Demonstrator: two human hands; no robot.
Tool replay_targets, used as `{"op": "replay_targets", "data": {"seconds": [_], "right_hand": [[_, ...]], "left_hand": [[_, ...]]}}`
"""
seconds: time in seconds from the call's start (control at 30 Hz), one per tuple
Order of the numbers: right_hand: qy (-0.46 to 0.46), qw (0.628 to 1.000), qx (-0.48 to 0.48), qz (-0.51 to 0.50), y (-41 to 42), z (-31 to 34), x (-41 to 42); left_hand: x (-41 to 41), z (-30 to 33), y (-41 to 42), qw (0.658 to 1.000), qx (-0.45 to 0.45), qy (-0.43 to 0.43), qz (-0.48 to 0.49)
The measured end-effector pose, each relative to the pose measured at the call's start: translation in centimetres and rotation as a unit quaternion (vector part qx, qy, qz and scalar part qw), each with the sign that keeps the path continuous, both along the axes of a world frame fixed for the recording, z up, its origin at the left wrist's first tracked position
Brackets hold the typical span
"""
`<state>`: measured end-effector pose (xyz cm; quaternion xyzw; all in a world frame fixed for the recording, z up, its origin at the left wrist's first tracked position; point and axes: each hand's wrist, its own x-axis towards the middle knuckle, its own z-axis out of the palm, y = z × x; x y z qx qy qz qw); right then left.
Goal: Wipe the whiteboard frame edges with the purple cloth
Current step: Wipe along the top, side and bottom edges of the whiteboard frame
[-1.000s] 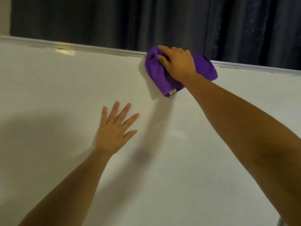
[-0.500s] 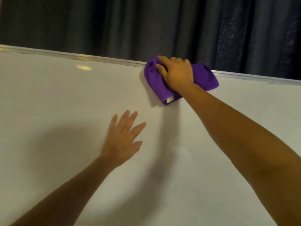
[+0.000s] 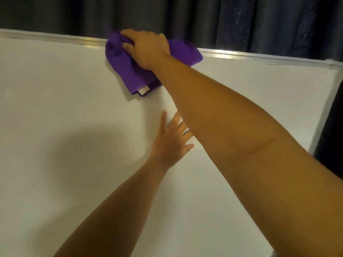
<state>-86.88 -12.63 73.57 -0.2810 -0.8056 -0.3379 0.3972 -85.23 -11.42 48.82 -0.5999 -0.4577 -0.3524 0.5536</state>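
Note:
The purple cloth (image 3: 128, 71) is draped over the top frame edge (image 3: 241, 55) of the whiteboard (image 3: 65, 117), with a small white tag at its lower corner. My right hand (image 3: 146, 47) grips the cloth and presses it onto that silver top edge. My left hand (image 3: 170, 141) lies flat on the white surface below, fingers spread, partly hidden behind my right forearm. The board's right frame edge (image 3: 332, 108) and top right corner are in sight.
Dark pleated curtains (image 3: 241, 21) hang behind and above the board and continue down past its right side.
The view has shifted right, bringing the board's right corner into sight. My left hand has slid right, under my right forearm. My right hand still holds the cloth on the top edge.

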Motion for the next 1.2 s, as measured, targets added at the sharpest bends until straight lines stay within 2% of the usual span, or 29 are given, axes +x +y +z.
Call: {"op": "replay_targets", "data": {"seconds": [0.07,0.17,0.2,0.23,0.27,0.37,0.47,0.6,0.77,0.87,0.93,1.07,1.2], "right_hand": [[-0.021,1.000,-0.007,0.006,0.1,0.0,2.8],[-0.015,1.000,0.005,-0.002,1.1,-0.2,8.5],[-0.012,1.000,0.004,-0.010,1.5,-0.3,10.6],[-0.007,1.000,0.001,-0.016,2.0,-0.4,12.9],[-0.003,1.000,-0.006,-0.018,2.5,-0.3,15.2],[-0.005,0.999,-0.042,-0.020,3.7,0.1,22.6],[-0.002,0.996,-0.075,-0.045,5.6,0.4,30.7],[0.007,0.993,-0.086,-0.084,7.4,0.5,38.4],[-0.007,0.993,-0.086,-0.086,8.2,0.5,38.3],[-0.044,0.987,-0.130,-0.078,8.8,1.6,38.5],[-0.054,0.986,-0.141,-0.066,9.1,2.3,38.4],[-0.039,0.990,-0.129,-0.025,9.6,2.0,38.1],[-0.109,0.985,-0.131,0.002,11.1,3.4,40.3]], "left_hand": [[-0.1,-0.2,0.1,0.988,-0.129,-0.081,-0.031],[0.2,0.4,-0.1,0.987,-0.075,-0.083,0.112],[0.6,0.1,-0.4,0.984,-0.105,-0.108,0.090],[0.7,-1.0,-0.3,0.983,-0.132,-0.067,0.110],[1.0,-1.0,-0.4,0.980,-0.169,-0.052,0.088],[1.8,-1.5,-1.1,0.977,-0.157,0.002,0.141],[2.3,-2.2,-1.4,0.975,-0.144,-0.040,0.164],[2.3,-1.9,-2.0,0.974,-0.148,-0.033,0.167],[5.8,-1.0,-3.0,0.973,-0.151,-0.062,0.165],[8.2,0.8,-1.8,0.985,-0.120,-0.019,0.125],[10.5,2.2,-0.1,0.988,-0.103,-0.003,0.113],[15.7,4.0,4.6,0.991,-0.074,-0.024,0.106],[17.1,3.2,8.7,0.994,-0.026,-0.036,0.096]]}}
